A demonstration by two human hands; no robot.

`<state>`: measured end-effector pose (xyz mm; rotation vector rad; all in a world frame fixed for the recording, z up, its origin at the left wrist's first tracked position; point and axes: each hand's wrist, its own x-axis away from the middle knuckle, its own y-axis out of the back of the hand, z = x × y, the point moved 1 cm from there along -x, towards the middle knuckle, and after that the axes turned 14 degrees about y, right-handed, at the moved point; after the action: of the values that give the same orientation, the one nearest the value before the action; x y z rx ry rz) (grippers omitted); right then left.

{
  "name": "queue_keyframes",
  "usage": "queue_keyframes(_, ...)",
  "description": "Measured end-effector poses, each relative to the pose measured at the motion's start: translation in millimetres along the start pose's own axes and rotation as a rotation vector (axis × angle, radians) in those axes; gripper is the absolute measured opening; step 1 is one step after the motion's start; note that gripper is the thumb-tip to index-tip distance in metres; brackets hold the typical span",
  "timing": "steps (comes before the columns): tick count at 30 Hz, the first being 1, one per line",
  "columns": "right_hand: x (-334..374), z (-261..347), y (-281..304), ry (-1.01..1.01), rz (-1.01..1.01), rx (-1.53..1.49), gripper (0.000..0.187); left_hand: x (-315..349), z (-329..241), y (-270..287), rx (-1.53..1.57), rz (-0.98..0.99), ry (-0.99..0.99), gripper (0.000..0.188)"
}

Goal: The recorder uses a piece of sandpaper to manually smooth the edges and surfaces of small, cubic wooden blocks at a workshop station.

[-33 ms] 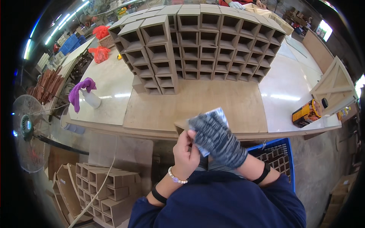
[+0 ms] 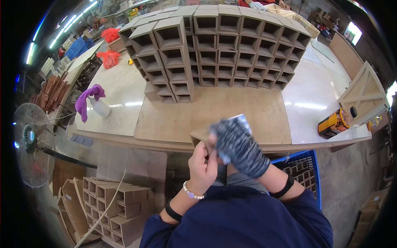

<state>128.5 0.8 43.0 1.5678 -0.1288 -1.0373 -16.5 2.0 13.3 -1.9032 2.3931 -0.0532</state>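
Observation:
My bare left hand, with a beaded bracelet at its wrist, is closed at the near edge of a square grey-brown box tube. Its fingertips are partly hidden. The box tube lies at the table's front edge, mostly covered by my hands. My right hand wears a grey-black knitted glove, blurred by motion, just over the box tube. Its fingers are closed on a thin whitish-blue sheet that sticks out on both sides of the glove; what kind of sheet I cannot tell.
A wall of stacked box tubes stands across the table. A spray bottle with a purple cloth is left, a dark-capped jar right. Below are a blue crate, more box tubes and a fan. Another person's gloved hand shows behind.
My gloved right hand has shifted slightly to the right with the sheet, showing more of the box tube's top. My left hand stays almost in place.

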Motion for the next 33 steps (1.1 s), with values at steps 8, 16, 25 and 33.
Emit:
queue_keyframes(8, -19.9, 15.2, 9.9, 0.101, -0.132, -0.058, 0.034, -3.7, 18.3, 4.5, -0.394, -0.149, -0.329, 0.02)
queue_keyframes(16, 12.5, -39.2, -26.8, -0.172, -0.167, 0.107, 0.042, -11.7, 24.4, 0.8, -0.162, -0.088, -0.173, 0.016)
queue_keyframes(25, 13.1, -49.3, -42.4, -0.387, 0.144, 0.123, 0.036, -27.2, 45.9, -3.8, -0.215, -0.078, -0.051, 0.006)
queue_keyframes(33, 5.3, -44.2, -37.2, -0.293, 0.065, -0.066, 0.033, -26.7, 53.7, -4.8, -0.199, -0.098, -0.094, 0.01)
